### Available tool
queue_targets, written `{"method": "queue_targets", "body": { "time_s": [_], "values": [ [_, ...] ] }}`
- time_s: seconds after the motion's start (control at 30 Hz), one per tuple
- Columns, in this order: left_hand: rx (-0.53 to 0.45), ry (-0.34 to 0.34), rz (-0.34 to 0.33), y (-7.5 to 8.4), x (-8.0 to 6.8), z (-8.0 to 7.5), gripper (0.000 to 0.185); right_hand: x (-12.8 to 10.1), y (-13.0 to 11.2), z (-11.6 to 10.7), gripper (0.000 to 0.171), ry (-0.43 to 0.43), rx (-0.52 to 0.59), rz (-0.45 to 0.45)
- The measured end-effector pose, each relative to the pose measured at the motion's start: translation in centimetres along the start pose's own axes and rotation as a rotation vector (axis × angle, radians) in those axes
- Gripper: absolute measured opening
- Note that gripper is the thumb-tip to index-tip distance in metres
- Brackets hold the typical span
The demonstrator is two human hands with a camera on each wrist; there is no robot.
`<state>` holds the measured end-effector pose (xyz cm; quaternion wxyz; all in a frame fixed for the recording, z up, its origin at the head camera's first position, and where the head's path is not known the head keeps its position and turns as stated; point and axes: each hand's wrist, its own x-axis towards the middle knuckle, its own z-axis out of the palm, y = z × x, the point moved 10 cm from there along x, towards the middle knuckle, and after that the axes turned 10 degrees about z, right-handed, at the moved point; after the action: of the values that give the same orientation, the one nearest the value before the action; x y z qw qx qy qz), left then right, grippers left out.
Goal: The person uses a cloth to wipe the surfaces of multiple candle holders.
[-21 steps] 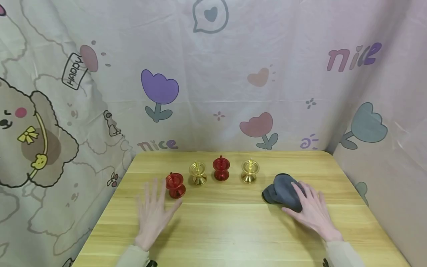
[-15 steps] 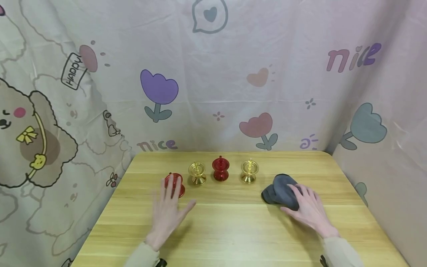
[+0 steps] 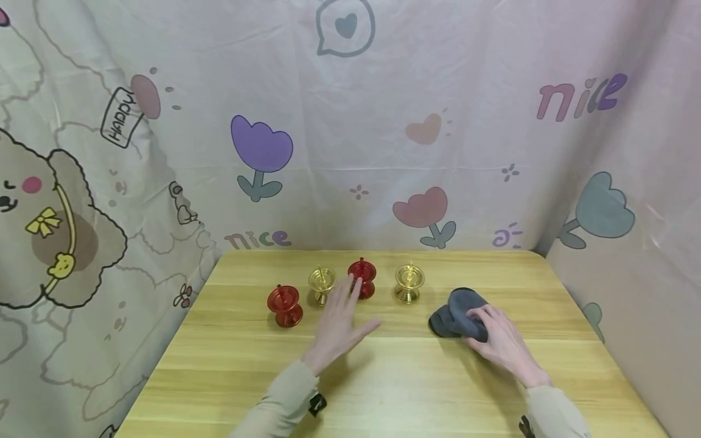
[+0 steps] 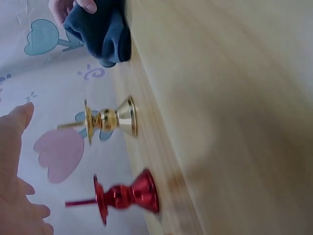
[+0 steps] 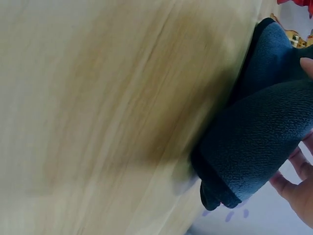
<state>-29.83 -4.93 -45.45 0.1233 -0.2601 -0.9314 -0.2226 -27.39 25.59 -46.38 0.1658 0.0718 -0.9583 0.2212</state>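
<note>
Right hand (image 3: 505,344) pinches grey cloth (image 3: 460,313) on table's (image 3: 405,386) right.
Left hand (image 3: 336,325) spread, empty (near the rear red stand (image 3: 368,277)); firm cloth grip, left fingers clear, should avoid knocks.

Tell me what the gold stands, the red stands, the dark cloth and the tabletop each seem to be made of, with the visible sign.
Gold stands: polished metal, probably, from the bright reflections; coated plastic possible.
Red stands: likely similar, tinted red, showing glossy glints.
Dark cloth: soft matt textile, perhaps microfibre, given its fuzzy, ribbed surface.
Tabletop: wood or wood-look laminate, smooth, showing grain stripes.
</note>
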Motion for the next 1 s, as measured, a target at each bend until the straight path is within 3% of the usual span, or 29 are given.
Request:
{"method": "queue_targets", "body": {
  "time_s": [0.17, 0.5, 0.7, 1.0],
  "values": [
    [-0.148, -0.023, 0.014, 0.7, 2.9, 2.4, 0.1, -0.1, -0.3, -0.1, 0.046, 0.027, -0.001, -0.014],
    [-0.516, -0.054, -0.087, 1.0, 7.6, 6.4, 0.104, -0.6, -0.1, -0.1, 0.049, 0.056, 0.005, -0.013],
    [-0.564, -0.03, -0.086, 1.3, 9.7, 7.5, 0.103, -0.8, -0.1, 0.0, 0.051, 0.063, 0.007, -0.023],
    [-0.585, -0.003, -0.127, 0.5, 11.4, 9.6, 0.104, -1.3, -0.4, -0.1, 0.053, 0.088, 0.009, -0.041]
  ]
}}
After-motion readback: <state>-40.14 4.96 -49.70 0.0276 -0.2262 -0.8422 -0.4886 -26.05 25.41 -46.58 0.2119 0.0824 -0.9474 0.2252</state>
